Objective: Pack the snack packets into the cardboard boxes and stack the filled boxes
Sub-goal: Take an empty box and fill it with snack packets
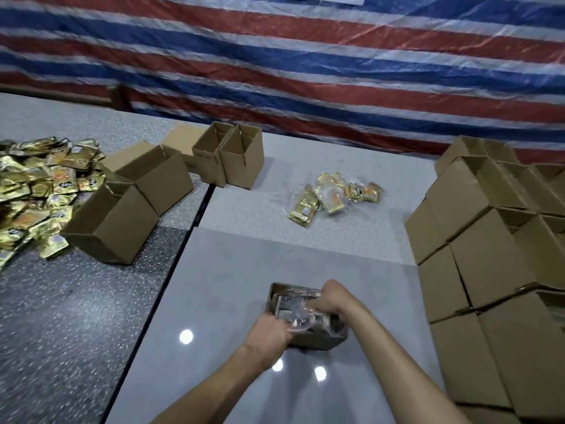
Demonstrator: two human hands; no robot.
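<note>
A small open cardboard box point(318, 339) sits on the grey table in front of me, with snack packets point(289, 304) in clear wrap filling it. My left hand point(270, 330) grips the clear wrap at the box's near left side. My right hand point(331, 296) grips the packets at the top of the box, fingers curled down into it. A few loose gold packets point(331, 195) lie on the table farther back. A big heap of gold packets point(36, 194) covers the far left.
Several empty open boxes point(146, 191) stand at the back left, and a pair of boxes point(229, 157) at the back centre. A tall stack of boxes point(489, 264) fills the right side. A striped tarpaulin point(305, 56) hangs behind the table.
</note>
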